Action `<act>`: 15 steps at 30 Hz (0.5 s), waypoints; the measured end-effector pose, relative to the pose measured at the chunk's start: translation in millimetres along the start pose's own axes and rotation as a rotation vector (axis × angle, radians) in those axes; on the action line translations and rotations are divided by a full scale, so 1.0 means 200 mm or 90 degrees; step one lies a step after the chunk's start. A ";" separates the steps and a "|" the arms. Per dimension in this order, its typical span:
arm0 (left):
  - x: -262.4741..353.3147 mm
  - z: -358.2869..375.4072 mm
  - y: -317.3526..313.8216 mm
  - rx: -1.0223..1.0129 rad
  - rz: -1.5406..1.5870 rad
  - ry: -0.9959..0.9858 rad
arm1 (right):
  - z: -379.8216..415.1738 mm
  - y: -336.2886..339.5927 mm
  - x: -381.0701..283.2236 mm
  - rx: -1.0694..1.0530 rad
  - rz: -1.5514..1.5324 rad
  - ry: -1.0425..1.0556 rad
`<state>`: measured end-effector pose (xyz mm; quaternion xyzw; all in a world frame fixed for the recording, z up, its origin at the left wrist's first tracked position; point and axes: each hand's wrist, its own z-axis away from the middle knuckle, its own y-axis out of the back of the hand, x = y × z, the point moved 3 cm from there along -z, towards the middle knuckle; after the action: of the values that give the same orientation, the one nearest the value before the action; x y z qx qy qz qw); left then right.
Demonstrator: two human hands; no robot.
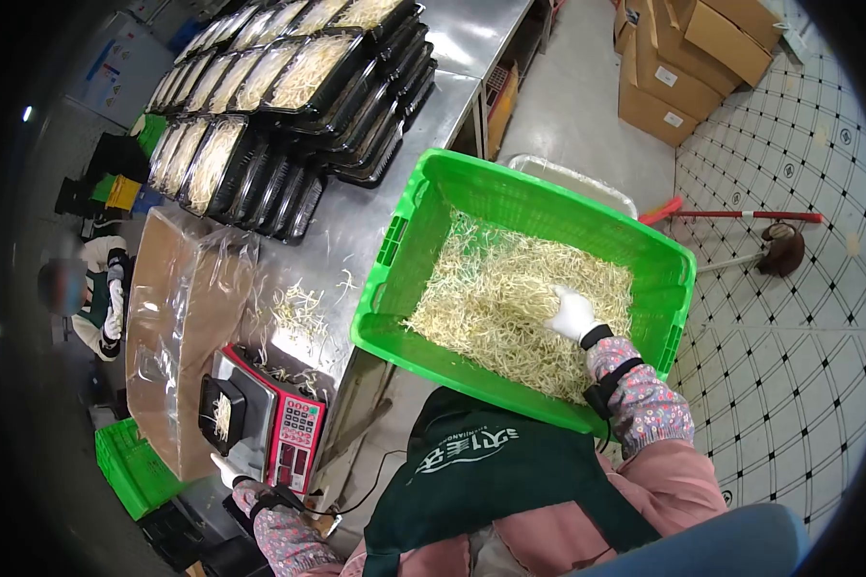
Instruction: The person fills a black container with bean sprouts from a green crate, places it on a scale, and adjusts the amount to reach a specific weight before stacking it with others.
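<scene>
My right hand (573,315), in a white glove, is down in the green crate (520,183), its fingers curled into the loose bean sprouts (510,298). Their tips are partly hidden among the strands. My left hand (227,470), also gloved, is beside the scale with its fingers stretched toward the near edge of a black tray (208,409). That tray sits on the platform of the red digital scale (294,438) and contains a small amount of sprouts (223,415).
Filled black trays (308,72) are stacked high on the steel table (356,226). Loose sprouts (298,313) lie near the scale. A plastic-lined cardboard box (168,337) stands beyond it. Another person (101,298) is at far left. Cardboard boxes (678,77) and a red-handled tool (751,216) are at right.
</scene>
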<state>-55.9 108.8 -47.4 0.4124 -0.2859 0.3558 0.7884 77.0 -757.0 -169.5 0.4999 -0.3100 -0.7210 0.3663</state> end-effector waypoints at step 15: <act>0.09 0.23 -0.37 0.130 0.058 -0.402 | 0.11 0.31 -0.10 0.056 -0.232 0.089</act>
<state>6.6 46.4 -43.7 0.5660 -0.4967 0.2720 0.5991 74.9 -771.2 -102.6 0.6123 -0.2193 -0.7245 0.2282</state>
